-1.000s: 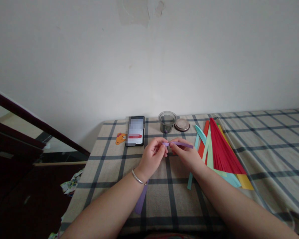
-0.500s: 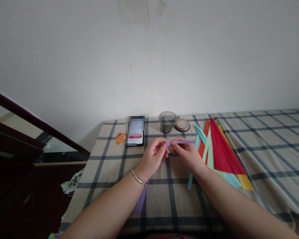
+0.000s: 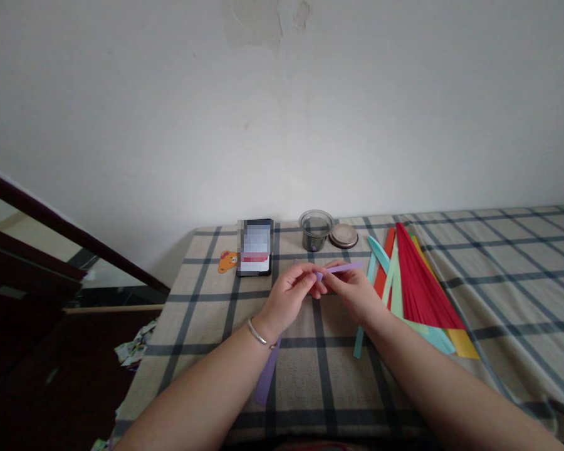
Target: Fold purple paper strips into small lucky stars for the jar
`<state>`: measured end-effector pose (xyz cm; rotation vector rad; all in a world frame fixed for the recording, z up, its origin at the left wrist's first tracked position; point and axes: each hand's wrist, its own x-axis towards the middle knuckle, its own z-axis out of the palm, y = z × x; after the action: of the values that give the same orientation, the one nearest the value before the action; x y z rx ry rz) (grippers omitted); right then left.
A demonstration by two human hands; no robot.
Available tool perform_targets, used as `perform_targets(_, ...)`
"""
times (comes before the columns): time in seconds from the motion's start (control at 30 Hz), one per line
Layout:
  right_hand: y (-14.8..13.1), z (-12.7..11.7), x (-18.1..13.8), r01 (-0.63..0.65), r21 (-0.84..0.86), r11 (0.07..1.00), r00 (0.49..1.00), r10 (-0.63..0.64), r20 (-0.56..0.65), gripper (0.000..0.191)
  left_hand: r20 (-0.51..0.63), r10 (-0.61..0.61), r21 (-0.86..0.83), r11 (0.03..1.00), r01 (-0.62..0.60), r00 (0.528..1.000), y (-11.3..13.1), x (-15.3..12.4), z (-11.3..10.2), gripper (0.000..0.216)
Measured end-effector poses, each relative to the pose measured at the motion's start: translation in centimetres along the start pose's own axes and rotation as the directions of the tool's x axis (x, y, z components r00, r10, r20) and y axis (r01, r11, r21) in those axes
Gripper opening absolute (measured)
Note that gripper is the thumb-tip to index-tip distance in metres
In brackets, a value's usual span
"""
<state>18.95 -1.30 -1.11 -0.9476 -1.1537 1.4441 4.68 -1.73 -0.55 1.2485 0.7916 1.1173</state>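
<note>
White plastered wall (image 3: 169, 138), upright beyond fingers, patchy up top. Beige cloth w/ dk-blue checks (image 3: 207, 313), under fingers & out both sides. Red fan of thin paper strips (image 3: 425, 288), well R of fingers; orange paper strip (image 3: 387, 254) & light-blue paper strip (image 3: 380, 255) lie betw. fan & fingers. L hand (image 3: 289, 291) & R hand (image 3: 355, 288) meet approx. mid-cloth, fingertips tog. Black-edged phone (image 3: 256, 247), screen part. blurred, beyond & L of fingers. Clear plastic cup w/ flared rim (image 3: 315, 228), upright, straight beyond fingers. Flat purple paper bundle (image 3: 267, 376), nearer body than fingers, part. under L forearm. Round greyish lid (image 3: 344, 235), beyond fingers, just R of cup. Orange bear-head cutout (image 3: 225, 262), L of fingers, beside phone. Narrow purple paper strip (image 3: 348, 267): betw. fingertips, both hands pinching it; free end juts R over R hand. Tiny purple bit (image 3: 313, 248) low on cup, beyond fingers; inside/outside unclear.
</note>
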Motion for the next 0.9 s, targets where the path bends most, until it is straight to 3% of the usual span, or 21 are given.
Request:
perform_targets(0.2,-0.25,0.31,-0.05,0.037,-0.001,0.999,0.999,-0.037,0.020,0.024,0.010,0.087,0.264,0.961,-0.087,0.996,-0.03,-0.13,-0.25,0.031)
perform_targets(0.47,-0.21,0.03,-0.19,0.057,-0.194,0.979,0.992,-0.077,-0.096,0.025,0.062,0.203,0.509,0.836,-0.206,0.977,-0.19,-0.38,-0.32,0.036)
perform_targets(0.63,0.11,-0.27,-0.35,0.135,-0.359,0.923,0.969,-0.198,-0.145,0.021,0.084,0.232,0.592,0.771,-0.236,0.969,-0.04,-0.40,-0.23,0.037)
perform_targets(0.77,0.02,-0.21,-0.39,0.176,-0.413,0.893,0.963,-0.243,-0.114,0.021,0.086,0.307,0.637,0.715,-0.290,0.948,0.04,-0.44,-0.26,0.032)
perform_targets(0.83,-0.20,-0.12,-0.43,0.164,-0.414,0.895,0.967,-0.229,-0.113,0.021,0.060,0.326,0.624,0.726,-0.291,0.943,-0.10,-0.42,-0.32,0.028)
perform_targets(0.9,-0.47,-0.04,-0.49,0.134,-0.409,0.903,0.973,-0.197,-0.116,0.021,-0.007,0.293,0.540,0.806,-0.243,0.956,-0.37,-0.36,-0.39,0.026)
